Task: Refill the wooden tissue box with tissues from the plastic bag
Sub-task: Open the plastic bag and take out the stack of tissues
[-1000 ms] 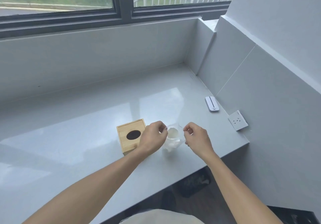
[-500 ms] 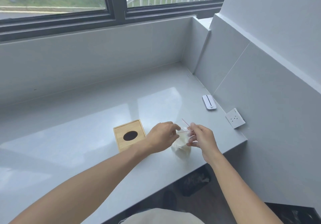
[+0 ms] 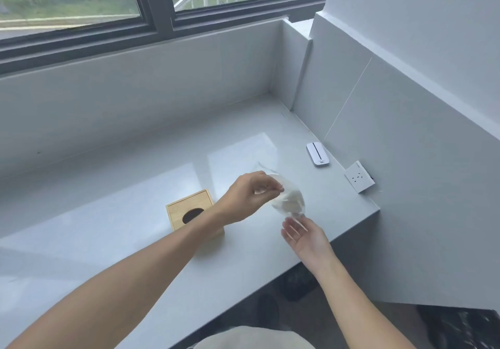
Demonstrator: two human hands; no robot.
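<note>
A square wooden tissue box (image 3: 186,208) with a dark oval hole in its lid stands on the grey counter (image 3: 113,243); my left forearm hides its near right part. My left hand (image 3: 250,195) pinches the top of a clear plastic bag (image 3: 288,199) and holds it tilted above the counter, to the right of the box. White tissues show through the bag. My right hand (image 3: 303,236) is palm up with fingers apart just under the bag's lower end, and its fingertips touch or nearly touch the bag.
A small white device (image 3: 318,154) with a dark stripe lies near the right wall. A white socket plate (image 3: 359,176) sits on that wall at counter level. The counter's front edge (image 3: 351,229) drops off on the right. Windows run behind.
My right hand has let go of the bag's top and dropped below it, palm up. My left hand has lifted and tilted the bag. The camera has shifted.
</note>
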